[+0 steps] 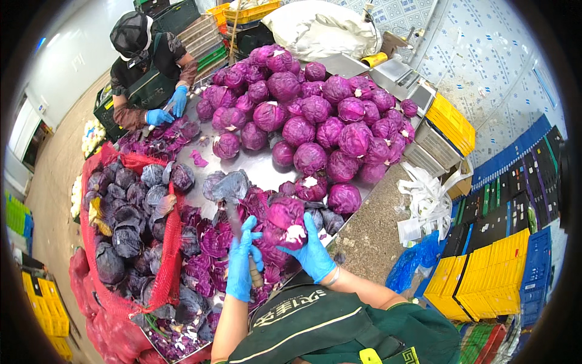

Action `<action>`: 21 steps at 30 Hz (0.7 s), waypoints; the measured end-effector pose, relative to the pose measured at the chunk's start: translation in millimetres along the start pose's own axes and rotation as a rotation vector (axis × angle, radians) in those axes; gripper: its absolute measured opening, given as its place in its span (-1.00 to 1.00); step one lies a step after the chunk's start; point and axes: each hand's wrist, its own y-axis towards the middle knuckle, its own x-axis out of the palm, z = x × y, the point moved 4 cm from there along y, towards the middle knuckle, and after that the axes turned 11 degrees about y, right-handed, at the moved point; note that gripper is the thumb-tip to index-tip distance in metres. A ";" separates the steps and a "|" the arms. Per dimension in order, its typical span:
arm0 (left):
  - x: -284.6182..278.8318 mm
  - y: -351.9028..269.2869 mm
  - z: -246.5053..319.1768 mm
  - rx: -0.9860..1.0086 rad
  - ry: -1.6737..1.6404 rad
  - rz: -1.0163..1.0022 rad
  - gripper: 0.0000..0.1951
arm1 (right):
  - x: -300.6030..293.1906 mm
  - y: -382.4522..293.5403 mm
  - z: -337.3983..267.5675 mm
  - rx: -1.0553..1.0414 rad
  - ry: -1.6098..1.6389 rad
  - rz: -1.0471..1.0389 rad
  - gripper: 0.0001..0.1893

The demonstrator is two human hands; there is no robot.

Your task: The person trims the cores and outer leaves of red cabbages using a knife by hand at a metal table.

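My left hand (242, 261), in a blue glove, grips a knife (234, 219) by its wooden handle, the blade pointing away from me. In my blue-gloved right hand (314, 255) sits a purple cabbage (284, 220), its white cut stem end facing me. Under and around both hands lie loose cabbage leaves (218, 239) on the metal table (266, 176). Just beyond the knife rests a dull, greyish cabbage (226, 185). A big heap of glossy purple cabbages (313, 109) fills the far side of the table.
At left, an open red mesh sack (170, 255) holds several dark cabbages (127, 239). Across the table a person in blue gloves (159, 117) works with a knife over leaves. Yellow crates (489, 277), a blue plastic bag (416, 261) and white bags (427, 200) stand on the right.
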 end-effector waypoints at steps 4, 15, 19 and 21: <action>22.1 10.5 -26.4 -0.202 0.040 -0.193 -0.82 | -38.2 -5.8 -2.6 -0.555 -0.931 0.022 -0.68; 14.1 5.9 -12.7 -0.056 0.026 0.152 -0.53 | -18.1 49.9 16.2 0.107 0.096 0.015 -0.33; 10.9 -10.7 -4.3 0.058 0.005 0.260 -0.61 | 4.0 39.8 27.5 0.134 0.097 0.010 -0.34; 8.0 -25.9 2.7 0.211 0.155 0.352 -0.60 | 16.3 39.9 31.2 0.153 0.099 -0.057 -0.34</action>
